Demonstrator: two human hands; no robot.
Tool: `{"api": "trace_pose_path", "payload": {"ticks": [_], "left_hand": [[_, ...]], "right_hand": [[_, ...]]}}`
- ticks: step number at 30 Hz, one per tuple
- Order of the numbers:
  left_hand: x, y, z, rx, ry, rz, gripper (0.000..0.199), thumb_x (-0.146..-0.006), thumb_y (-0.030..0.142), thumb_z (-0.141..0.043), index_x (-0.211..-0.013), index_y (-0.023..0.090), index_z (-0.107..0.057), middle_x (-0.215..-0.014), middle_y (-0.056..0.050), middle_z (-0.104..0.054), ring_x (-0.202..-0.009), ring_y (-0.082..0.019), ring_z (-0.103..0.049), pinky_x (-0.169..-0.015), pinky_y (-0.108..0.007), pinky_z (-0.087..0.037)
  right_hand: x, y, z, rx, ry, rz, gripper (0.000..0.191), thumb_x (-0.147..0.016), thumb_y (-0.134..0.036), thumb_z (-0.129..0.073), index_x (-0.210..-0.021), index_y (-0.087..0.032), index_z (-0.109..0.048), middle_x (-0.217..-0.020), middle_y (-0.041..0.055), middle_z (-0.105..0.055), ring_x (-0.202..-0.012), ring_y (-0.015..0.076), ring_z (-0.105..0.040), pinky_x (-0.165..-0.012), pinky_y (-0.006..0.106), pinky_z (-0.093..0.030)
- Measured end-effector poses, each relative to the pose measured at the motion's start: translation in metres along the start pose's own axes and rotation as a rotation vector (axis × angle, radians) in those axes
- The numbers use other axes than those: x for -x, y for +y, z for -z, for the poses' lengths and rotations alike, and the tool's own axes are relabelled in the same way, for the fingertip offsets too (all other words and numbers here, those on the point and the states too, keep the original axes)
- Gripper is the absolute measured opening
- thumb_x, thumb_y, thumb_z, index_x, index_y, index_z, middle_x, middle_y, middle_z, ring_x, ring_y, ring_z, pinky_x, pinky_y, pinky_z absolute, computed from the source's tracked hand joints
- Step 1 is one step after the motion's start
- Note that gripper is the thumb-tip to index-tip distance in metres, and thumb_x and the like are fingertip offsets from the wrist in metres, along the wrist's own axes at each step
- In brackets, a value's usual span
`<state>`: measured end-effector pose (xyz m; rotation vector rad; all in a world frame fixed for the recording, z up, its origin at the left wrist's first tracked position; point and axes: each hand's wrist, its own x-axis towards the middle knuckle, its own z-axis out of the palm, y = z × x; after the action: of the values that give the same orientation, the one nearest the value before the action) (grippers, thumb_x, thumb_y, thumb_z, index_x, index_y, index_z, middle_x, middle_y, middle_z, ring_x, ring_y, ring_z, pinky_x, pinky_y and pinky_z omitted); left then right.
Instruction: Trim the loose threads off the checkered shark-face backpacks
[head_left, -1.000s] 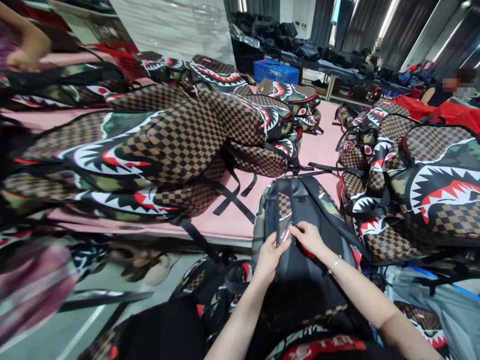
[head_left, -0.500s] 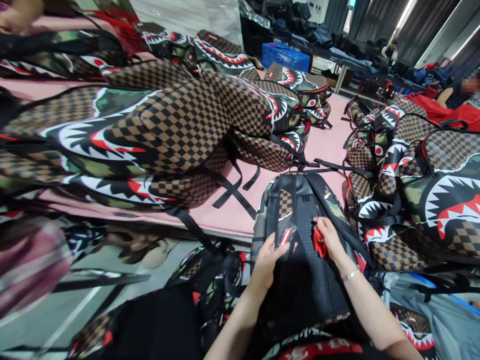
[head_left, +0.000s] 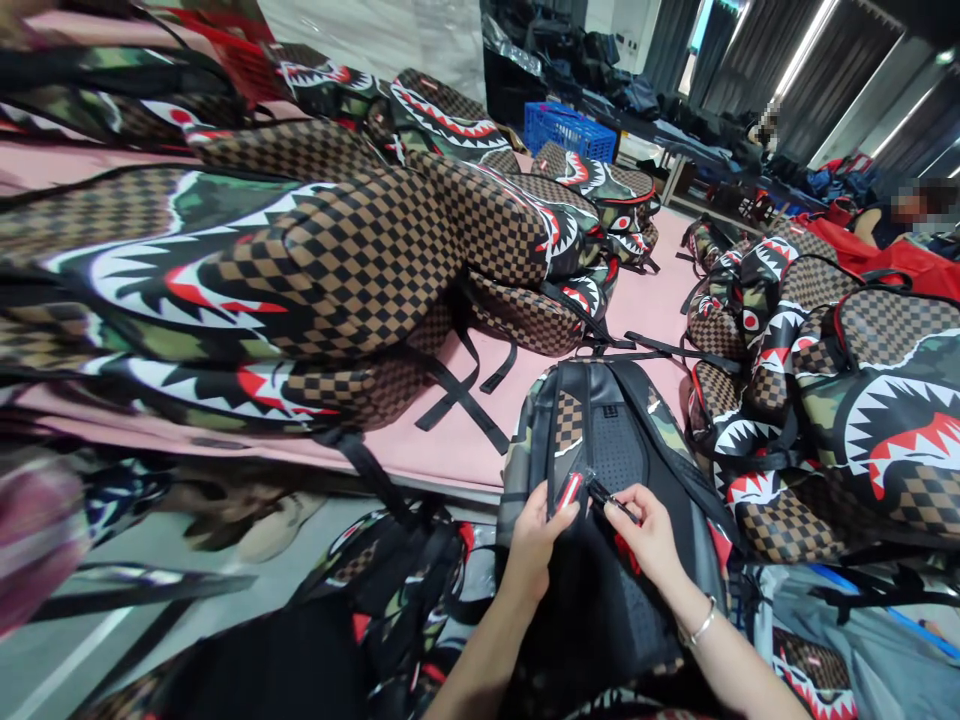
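A black backpack (head_left: 559, 590) lies before me, its padded back panel and shoulder straps facing up, with checkered and camouflage patches. My left hand (head_left: 541, 525) is closed on its left shoulder strap (head_left: 568, 430), beside a small red-and-white label (head_left: 571, 490) with clear plastic by it. My right hand (head_left: 646, 530) is closed around red-handled scissors (head_left: 627, 556). A dark, narrow part reaches from its fingers to the strap near the label. Whether it touches the plastic I cannot tell. The right palm partly hides the red handles.
Checkered shark-mouth backpacks (head_left: 360, 260) are piled on the pink table (head_left: 645, 300) at left, with more (head_left: 900, 430) at right. Loose black straps (head_left: 465, 400) cross the tabletop. Bags (head_left: 390, 560) sit below the edge. A blue crate (head_left: 570, 130) stands behind; another person's sleeve (head_left: 37, 530) shows left.
My right hand has turned and shifted left and down with the scissors, bringing a dark, narrow part close to the label. My left hand stays at the strap. The view has shifted slightly.
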<state>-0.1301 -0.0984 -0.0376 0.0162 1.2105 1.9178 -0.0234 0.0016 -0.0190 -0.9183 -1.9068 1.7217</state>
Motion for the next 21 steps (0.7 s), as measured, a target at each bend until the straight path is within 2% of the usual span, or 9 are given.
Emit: {"api": "trace_pose_path", "payload": {"ticks": [8,12,16,21], "left_hand": [[-0.002,-0.004,0.004,-0.026,0.004,-0.090,0.050,-0.060,0.025,-0.072,-0.107,0.016,-0.057,-0.113,-0.009,-0.063,-0.110,-0.025,-0.054,-0.096,-0.036,-0.038],[-0.001,-0.003,0.007,-0.013,-0.017,-0.081,0.049,-0.061,0.027,-0.072,-0.107,0.014,-0.058,-0.110,-0.011,-0.064,-0.106,-0.026,-0.057,-0.094,-0.038,-0.041],[0.002,0.002,0.007,0.000,-0.029,-0.073,0.046,-0.062,0.027,-0.071,-0.105,0.013,-0.058,-0.103,-0.010,-0.067,-0.099,-0.026,-0.060,-0.090,-0.038,-0.043],[0.003,0.007,0.006,-0.005,-0.046,-0.111,0.041,-0.064,0.024,-0.071,-0.102,0.016,-0.059,-0.101,-0.007,-0.067,-0.095,-0.021,-0.061,-0.088,-0.032,-0.044]], "right_hand": [[-0.012,-0.001,-0.009,0.191,-0.021,0.096,0.020,-0.074,-0.035,-0.063,-0.078,-0.017,-0.057,-0.063,-0.0029,-0.055,-0.055,0.0093,-0.047,-0.052,0.021,-0.035],[-0.020,-0.002,-0.006,0.219,-0.061,0.150,0.020,-0.076,-0.036,-0.060,-0.076,-0.016,-0.057,-0.066,-0.0012,-0.058,-0.059,0.0103,-0.050,-0.056,0.021,-0.038],[-0.024,-0.001,-0.001,0.233,-0.095,0.131,0.023,-0.077,-0.039,-0.059,-0.076,-0.016,-0.057,-0.062,-0.0022,-0.055,-0.053,0.0092,-0.046,-0.051,0.021,-0.035],[-0.031,-0.016,0.003,0.351,-0.193,0.165,0.019,-0.076,-0.037,-0.060,-0.079,-0.018,-0.058,-0.066,-0.0013,-0.058,-0.056,0.0109,-0.048,-0.054,0.023,-0.037]]}}
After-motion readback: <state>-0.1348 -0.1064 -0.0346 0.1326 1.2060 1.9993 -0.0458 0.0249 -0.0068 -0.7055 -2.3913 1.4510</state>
